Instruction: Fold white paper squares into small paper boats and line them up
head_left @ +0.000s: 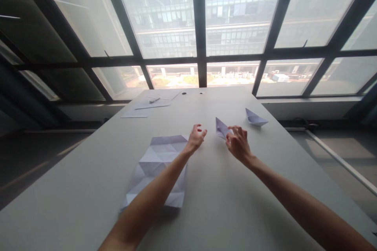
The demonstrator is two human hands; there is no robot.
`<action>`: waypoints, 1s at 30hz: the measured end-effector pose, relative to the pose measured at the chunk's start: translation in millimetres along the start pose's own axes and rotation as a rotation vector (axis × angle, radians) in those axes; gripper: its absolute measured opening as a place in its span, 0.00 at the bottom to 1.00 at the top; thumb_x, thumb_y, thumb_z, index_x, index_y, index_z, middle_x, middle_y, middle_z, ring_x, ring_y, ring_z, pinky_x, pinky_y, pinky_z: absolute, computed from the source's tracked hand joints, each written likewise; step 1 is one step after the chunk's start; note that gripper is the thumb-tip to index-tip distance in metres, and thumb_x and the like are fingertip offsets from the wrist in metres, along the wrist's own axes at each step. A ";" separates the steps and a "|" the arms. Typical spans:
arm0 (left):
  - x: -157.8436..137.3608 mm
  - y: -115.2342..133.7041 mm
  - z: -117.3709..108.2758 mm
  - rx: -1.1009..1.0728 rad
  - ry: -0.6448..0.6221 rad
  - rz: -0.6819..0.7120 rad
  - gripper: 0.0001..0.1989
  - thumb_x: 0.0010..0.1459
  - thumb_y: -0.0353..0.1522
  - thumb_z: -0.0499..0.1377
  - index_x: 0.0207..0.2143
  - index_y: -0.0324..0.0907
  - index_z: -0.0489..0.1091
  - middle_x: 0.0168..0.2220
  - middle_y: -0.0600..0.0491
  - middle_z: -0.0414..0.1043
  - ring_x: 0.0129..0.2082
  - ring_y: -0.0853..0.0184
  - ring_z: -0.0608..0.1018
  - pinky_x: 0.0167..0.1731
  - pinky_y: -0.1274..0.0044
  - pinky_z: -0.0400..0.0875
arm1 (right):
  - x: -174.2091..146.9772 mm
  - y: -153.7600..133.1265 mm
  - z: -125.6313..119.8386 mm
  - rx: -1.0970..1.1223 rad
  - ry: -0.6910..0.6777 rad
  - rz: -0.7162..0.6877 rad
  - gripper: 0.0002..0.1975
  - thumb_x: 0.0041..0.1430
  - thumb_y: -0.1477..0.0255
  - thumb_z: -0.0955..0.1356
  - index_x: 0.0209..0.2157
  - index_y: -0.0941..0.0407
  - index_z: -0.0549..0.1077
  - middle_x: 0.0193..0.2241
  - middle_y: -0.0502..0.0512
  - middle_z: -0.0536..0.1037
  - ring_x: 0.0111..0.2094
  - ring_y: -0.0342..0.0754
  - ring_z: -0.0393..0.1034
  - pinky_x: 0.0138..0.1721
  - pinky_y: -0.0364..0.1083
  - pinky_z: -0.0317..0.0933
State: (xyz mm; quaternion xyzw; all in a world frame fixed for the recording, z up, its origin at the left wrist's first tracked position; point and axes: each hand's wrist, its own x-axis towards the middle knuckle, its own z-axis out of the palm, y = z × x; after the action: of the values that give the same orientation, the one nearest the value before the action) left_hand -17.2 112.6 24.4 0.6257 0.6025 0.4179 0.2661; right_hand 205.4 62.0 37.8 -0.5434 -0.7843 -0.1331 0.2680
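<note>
My right hand (238,143) has its fingers closed on a folded white paper boat (221,128), whose pointed end sticks up to the left of the fingers. Part of that boat is hidden behind the hand. To its left, my left hand (197,137) hovers apart from it with fingers curved and apart, holding nothing. A second paper boat (256,119) sits farther right on the white table (212,188). Below my left forearm lies a creased sheet of paper (156,157), unfolded and marked by a grid of fold lines; the forearm covers part of it.
Several flat sheets of paper (138,112) lie at the far left of the table, with a small white object (154,100) on top that I cannot make out. Two dark-edged holes (184,93) are near the far edge. Large framed windows (202,27) stand beyond.
</note>
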 end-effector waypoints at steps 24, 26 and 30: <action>-54.3 14.3 22.6 -0.060 -0.218 0.448 0.09 0.55 0.32 0.66 0.39 0.43 0.74 0.42 0.50 0.74 0.38 0.65 0.76 0.39 0.75 0.72 | -33.2 -20.0 18.1 1.150 -0.170 0.447 0.17 0.59 0.65 0.64 0.40 0.57 0.82 0.33 0.53 0.83 0.32 0.51 0.74 0.33 0.45 0.64; -54.9 15.6 24.3 -0.063 -0.195 0.423 0.05 0.57 0.33 0.64 0.36 0.43 0.74 0.42 0.50 0.73 0.40 0.65 0.76 0.41 0.75 0.71 | -33.6 -22.6 16.6 1.140 -0.172 0.432 0.17 0.59 0.66 0.64 0.39 0.57 0.82 0.32 0.53 0.83 0.31 0.50 0.73 0.32 0.44 0.63; -51.2 13.7 24.2 -0.291 -0.301 0.240 0.07 0.58 0.35 0.60 0.33 0.40 0.73 0.47 0.47 0.72 0.44 0.63 0.76 0.39 0.76 0.73 | -31.9 -17.8 15.2 1.054 -0.115 0.499 0.16 0.57 0.68 0.64 0.35 0.58 0.82 0.27 0.53 0.81 0.26 0.48 0.70 0.28 0.43 0.61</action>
State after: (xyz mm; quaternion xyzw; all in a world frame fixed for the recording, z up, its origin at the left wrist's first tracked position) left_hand 14.4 65.0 13.1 0.7033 0.4108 0.4309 0.3885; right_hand 193.2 38.1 8.8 -0.5112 -0.6063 0.3719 0.4825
